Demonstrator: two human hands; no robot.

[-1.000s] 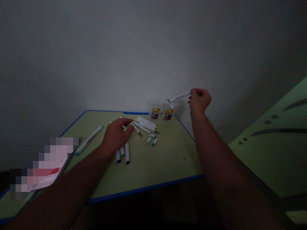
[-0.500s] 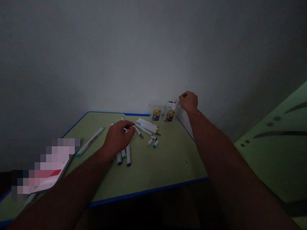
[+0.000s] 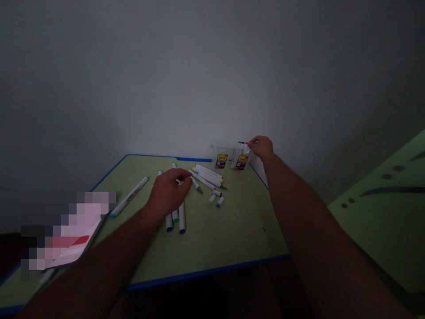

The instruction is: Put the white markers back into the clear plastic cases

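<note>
My right hand (image 3: 262,147) is closed in a pinch at the top of a clear plastic marker box (image 3: 241,162) holding several upright markers. The marker in its fingers is mostly hidden by the hand and box. My left hand (image 3: 171,188) hovers over the table with thumb and index finger nearly together; whether anything is between them is unclear. Right beside its fingertips is an uncapped grey marker (image 3: 197,184). Below the palm, several white markers (image 3: 182,217) stick out toward me. To the right lie more white markers (image 3: 209,172) and loose caps (image 3: 220,202).
Next to the filled box stands a second clear box (image 3: 221,160), near the wall. A blue-ended marker (image 3: 129,198) lies on the left of the blue-edged green table (image 3: 229,239). A partly blurred-out pink and white packet (image 3: 71,252) rests at the left edge.
My right hand has come down, lowering the slanted marker into the clear box. The view has shifted slightly. My left hand stays over the same markers.
</note>
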